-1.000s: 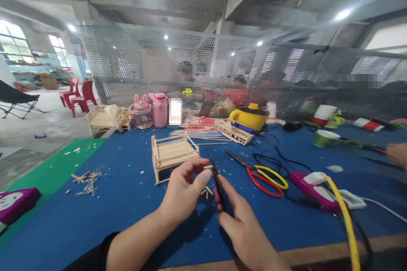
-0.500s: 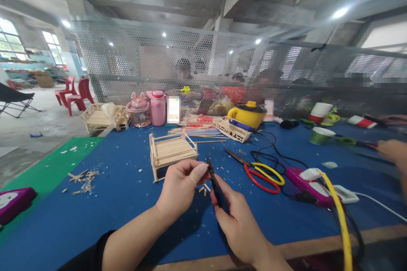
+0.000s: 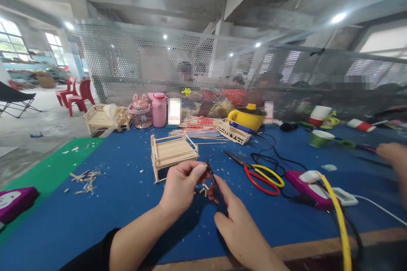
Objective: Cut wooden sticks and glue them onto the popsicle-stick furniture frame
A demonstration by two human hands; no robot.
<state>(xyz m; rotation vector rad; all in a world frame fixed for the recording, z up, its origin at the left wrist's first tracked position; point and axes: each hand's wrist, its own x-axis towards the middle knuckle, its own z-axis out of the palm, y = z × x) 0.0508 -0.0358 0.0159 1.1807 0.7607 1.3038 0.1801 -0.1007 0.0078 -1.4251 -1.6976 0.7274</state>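
Observation:
My left hand (image 3: 181, 186) is closed in a pinch, thumb against forefinger, on a small pale stick piece, mostly hidden by the fingertips. Beside it, my right hand (image 3: 235, 216) grips dark pliers (image 3: 213, 180), whose narrow tips meet the left fingertips. Short cut wood bits (image 3: 203, 189) lie on the blue table (image 3: 133, 220) just behind the hands. Behind my left hand stands a small bed-like frame (image 3: 174, 152) of pale sticks. Large scissors (image 3: 262, 178) with red and yellow handles lie to the right of the pliers.
A purple power strip (image 3: 305, 186) with a yellow cable (image 3: 337, 216) lies at right. Wood scraps (image 3: 87, 180) are scattered at left. Two more stick models, pink bottles (image 3: 158, 110), a yellow pot (image 3: 248, 117) and loose sticks line the back. Another person's hand (image 3: 391, 152) is at the right edge.
The fingers of my right hand have shifted on the pliers' handles, and the pliers have tilted slightly. My left hand keeps its pinch. The view has moved a little.

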